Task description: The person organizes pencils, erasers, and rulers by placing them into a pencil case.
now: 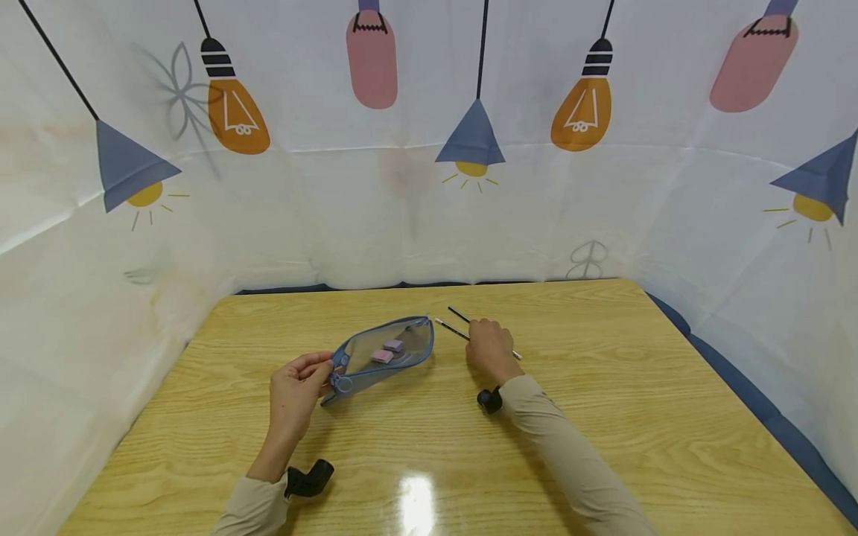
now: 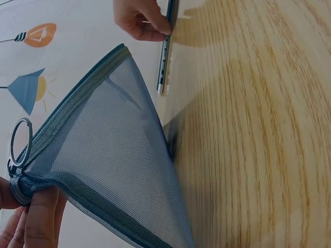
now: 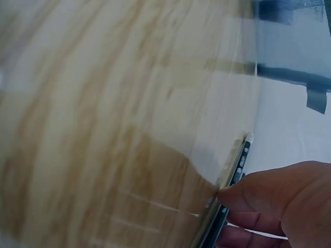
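Note:
My left hand [image 1: 295,387] pinches one end of a blue mesh zip pouch [image 1: 375,381], near a ring [image 2: 20,142] on its zipper. The pouch is unzipped and held tilted, and two small pinkish-purple blocks [image 1: 383,356] show inside it. To the right of the pouch, my right hand [image 1: 491,350] pinches a dark pencil [image 3: 240,164] with a white end, low at the tabletop. A second dark stick [image 1: 459,314], like another pencil, lies just beyond and runs behind the fingers. My fingers hide part of both.
The wooden table [image 1: 415,432] reaches back to a white curtain [image 1: 402,216] printed with lamps and bulbs. Dark cloth [image 1: 744,387] runs along the right edge. A black wrist camera [image 1: 310,478] sits on the left wrist, another [image 1: 490,401] on the right.

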A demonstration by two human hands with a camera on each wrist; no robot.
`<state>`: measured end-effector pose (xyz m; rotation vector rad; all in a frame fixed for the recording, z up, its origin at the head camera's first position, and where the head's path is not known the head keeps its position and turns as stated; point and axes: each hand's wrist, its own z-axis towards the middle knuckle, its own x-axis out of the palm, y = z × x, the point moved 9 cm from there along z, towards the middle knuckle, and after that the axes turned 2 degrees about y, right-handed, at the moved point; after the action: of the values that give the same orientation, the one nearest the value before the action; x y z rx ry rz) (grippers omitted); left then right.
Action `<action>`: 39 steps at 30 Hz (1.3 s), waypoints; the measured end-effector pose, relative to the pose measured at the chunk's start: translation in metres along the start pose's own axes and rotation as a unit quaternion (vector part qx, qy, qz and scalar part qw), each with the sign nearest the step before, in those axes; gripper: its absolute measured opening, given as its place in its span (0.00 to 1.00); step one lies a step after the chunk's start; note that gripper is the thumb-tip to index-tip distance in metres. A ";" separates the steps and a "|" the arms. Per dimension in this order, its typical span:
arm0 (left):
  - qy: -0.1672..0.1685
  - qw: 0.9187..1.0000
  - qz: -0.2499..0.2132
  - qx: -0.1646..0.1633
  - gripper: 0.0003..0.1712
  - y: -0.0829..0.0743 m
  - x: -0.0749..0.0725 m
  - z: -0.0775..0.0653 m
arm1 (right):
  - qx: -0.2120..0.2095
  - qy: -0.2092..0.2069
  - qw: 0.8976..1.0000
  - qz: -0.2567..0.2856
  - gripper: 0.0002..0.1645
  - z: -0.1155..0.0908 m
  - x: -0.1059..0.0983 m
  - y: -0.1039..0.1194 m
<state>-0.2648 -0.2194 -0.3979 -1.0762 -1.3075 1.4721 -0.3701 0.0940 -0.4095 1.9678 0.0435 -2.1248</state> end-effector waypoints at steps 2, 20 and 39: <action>0.000 1.000 0.000 0.001 0.10 0.000 0.000 0.000 | 0.004 0.005 1.000 0.005 0.03 0.001 0.002 -0.001; 0.001 1.000 0.007 -0.005 0.11 0.001 0.000 -0.001 | 0.020 0.033 0.999 0.012 0.11 0.005 0.008 -0.003; -0.001 1.000 0.007 -0.003 0.11 0.000 0.000 -0.001 | 0.025 0.036 0.999 -0.008 0.08 0.001 0.005 0.002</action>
<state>-0.2641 -0.2189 -0.3982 -1.0902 -1.3101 1.4809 -0.3712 0.0912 -0.4137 2.0782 0.0194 -2.0846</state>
